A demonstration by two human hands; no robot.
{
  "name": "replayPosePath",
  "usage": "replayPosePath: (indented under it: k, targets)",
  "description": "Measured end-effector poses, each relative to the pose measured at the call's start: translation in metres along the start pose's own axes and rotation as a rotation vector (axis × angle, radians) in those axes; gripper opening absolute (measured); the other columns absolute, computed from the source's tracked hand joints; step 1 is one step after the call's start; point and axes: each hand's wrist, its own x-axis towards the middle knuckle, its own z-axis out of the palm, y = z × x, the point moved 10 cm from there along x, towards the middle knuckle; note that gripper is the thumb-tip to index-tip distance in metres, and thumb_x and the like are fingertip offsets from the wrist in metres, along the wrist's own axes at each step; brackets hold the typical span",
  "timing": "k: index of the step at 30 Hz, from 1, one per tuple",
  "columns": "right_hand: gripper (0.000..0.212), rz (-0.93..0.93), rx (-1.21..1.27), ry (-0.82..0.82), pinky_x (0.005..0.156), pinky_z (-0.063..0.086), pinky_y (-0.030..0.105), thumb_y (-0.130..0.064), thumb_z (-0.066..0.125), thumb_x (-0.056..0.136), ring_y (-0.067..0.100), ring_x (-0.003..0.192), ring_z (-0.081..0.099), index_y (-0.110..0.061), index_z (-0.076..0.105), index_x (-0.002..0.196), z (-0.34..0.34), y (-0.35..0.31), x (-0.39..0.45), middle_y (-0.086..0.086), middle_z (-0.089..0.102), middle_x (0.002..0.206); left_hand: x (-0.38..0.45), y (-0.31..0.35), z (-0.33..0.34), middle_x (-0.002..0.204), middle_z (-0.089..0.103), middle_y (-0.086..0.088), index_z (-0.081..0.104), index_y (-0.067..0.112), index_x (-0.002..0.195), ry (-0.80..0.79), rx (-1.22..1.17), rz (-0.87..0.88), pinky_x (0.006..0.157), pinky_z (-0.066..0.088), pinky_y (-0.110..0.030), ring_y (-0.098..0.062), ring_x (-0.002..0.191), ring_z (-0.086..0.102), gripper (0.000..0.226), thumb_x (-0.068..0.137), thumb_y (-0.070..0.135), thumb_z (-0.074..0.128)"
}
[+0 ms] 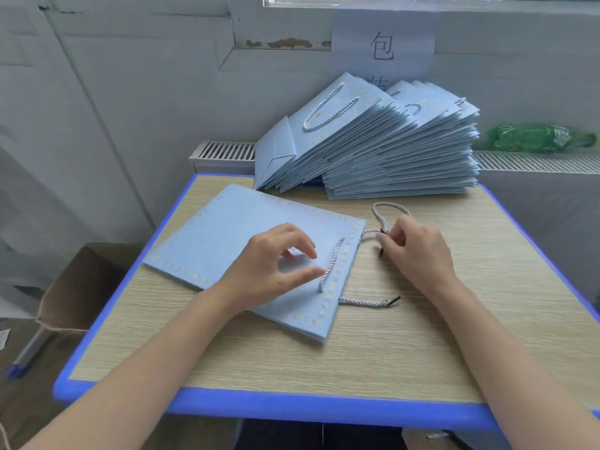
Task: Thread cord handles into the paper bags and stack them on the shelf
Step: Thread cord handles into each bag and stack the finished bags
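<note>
Bag point(233, 241) lying flat on bench point(454, 336); left hand point(276, 264) hovering above it, fingers loosely curled, grasping nothing; right hand point(418, 251) pinching cord point(388, 216) end beside bag's edge (tip slipping free risks losing the hole, unweighted bag sliding)

A paper sign point(383, 43) taped to the wall under the window bears the handwritten character "包". A second character below it is half hidden by the stacked bags point(373, 141).

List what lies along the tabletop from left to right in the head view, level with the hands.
Flat paper bag → left hand → cord through the bag → right hand, its fingers pinching a second cord → bare table.
</note>
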Motion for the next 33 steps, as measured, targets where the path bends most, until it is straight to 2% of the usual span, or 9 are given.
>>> replayPosePath:
  k: [4, 7, 10, 12, 16, 19, 26, 30, 33]
  targets:
    - [0.023, -0.194, 0.183, 0.006, 0.059, 0.043, 0.035, -0.018, 0.068, 0.083, 0.018, 0.058, 0.051, -0.018, 0.051, 0.068, -0.008, -0.028, -0.016, -0.004, 0.056, 0.06, -0.017, -0.002, 0.005, 0.112, 0.065, 0.012, 0.07, 0.019, 0.102, -0.277, 0.029, 0.007, 0.1, 0.039, -0.022, -0.003, 0.115, 0.053, 0.047, 0.065, 0.047, 0.08]
    - [0.013, -0.309, 0.345, -0.12, 0.057, 0.038, 0.021, -0.011, 0.057, 0.078, 0.01, 0.063, 0.051, -0.022, 0.062, 0.075, -0.012, -0.055, -0.037, -0.009, 0.06, 0.075, -0.038, -0.004, 0.008, 0.133, 0.054, 0.016, 0.066, 0.024, 0.117, -0.385, 0.121, 0.009, 0.109, 0.027, -0.013, 0.007, 0.131, 0.036, 0.064, 0.062, 0.052, 0.079]
    - [0.038, -0.374, 0.462, -0.369, 0.057, 0.045, 0.022, -0.017, 0.048, 0.069, 0.007, 0.075, 0.058, -0.023, 0.068, 0.099, 0.003, -0.08, -0.063, -0.01, 0.06, 0.103, -0.048, 0.023, -0.013, 0.109, 0.071, 0.005, 0.074, 0.014, 0.09, -0.095, 0.387, 0.269, 0.083, 0.053, -0.027, -0.002, 0.104, 0.063, 0.035, 0.079, 0.047, 0.068]
    - [0.047, -0.465, 0.44, -0.431, 0.062, 0.049, 0.02, -0.028, 0.049, 0.07, 0.006, 0.084, 0.058, -0.027, 0.062, 0.115, 0.01, -0.095, -0.077, -0.009, 0.053, 0.114, -0.054, 0.044, -0.032, 0.094, 0.074, 0.001, 0.072, 0.008, 0.081, 0.154, 0.476, 0.403, 0.067, 0.056, -0.031, -0.011, 0.086, 0.069, 0.029, 0.088, 0.035, 0.064]
    - [0.032, -0.644, 0.187, -0.052, 0.057, 0.047, 0.028, -0.041, 0.046, 0.089, 0.002, 0.068, 0.048, -0.022, 0.059, 0.111, -0.022, -0.127, -0.062, -0.008, 0.054, 0.102, -0.049, 0.087, -0.069, 0.094, 0.064, -0.004, 0.064, 0.011, 0.091, 0.542, 0.528, 0.5, 0.077, 0.047, -0.034, -0.021, 0.085, 0.06, 0.01, 0.09, 0.021, 0.065]
    - [0.025, -0.667, 0.249, 0.167, 0.058, 0.04, 0.028, -0.028, 0.049, 0.093, 0.01, 0.063, 0.044, -0.006, 0.061, 0.091, -0.064, -0.156, -0.039, -0.001, 0.056, 0.082, -0.035, 0.114, -0.086, 0.095, 0.056, -0.01, 0.061, 0.006, 0.094, 0.65, 0.484, 0.475, 0.086, 0.039, -0.031, -0.023, 0.089, 0.05, 0.012, 0.089, 0.017, 0.063]
    - [0.019, -0.179, 0.707, -0.062, 0.046, 0.038, 0.016, -0.01, 0.05, 0.095, 0.001, 0.044, 0.047, -0.012, 0.058, 0.077, -0.067, -0.135, 0.017, -0.003, 0.053, 0.057, -0.015, 0.087, -0.047, 0.109, 0.054, -0.008, 0.064, 0.008, 0.099, 0.377, 0.44, 0.286, 0.092, 0.039, -0.03, -0.022, 0.102, 0.05, 0.027, 0.089, 0.031, 0.056]
    - [0.026, -0.1, 0.286, -0.293, 0.051, 0.039, 0.024, -0.018, 0.049, 0.095, 0.013, 0.054, 0.054, -0.011, 0.059, 0.072, -0.007, -0.101, 0.008, -0.004, 0.058, 0.058, -0.017, 0.046, -0.014, 0.116, 0.05, -0.002, 0.062, 0.017, 0.108, 0.153, 0.526, 0.06, 0.093, 0.036, -0.034, -0.017, 0.11, 0.042, 0.055, 0.08, 0.061, 0.043]
    - [0.025, -0.097, -0.055, -0.292, 0.061, 0.036, 0.028, -0.023, 0.05, 0.094, 0.02, 0.073, 0.056, -0.007, 0.065, 0.083, 0.009, -0.068, 0.01, 0.002, 0.062, 0.074, -0.024, 0.018, 0.008, 0.121, 0.049, 0.007, 0.055, 0.026, 0.117, -0.04, 0.622, -0.152, 0.094, 0.027, -0.029, -0.014, 0.117, 0.038, 0.085, 0.066, 0.082, 0.017]
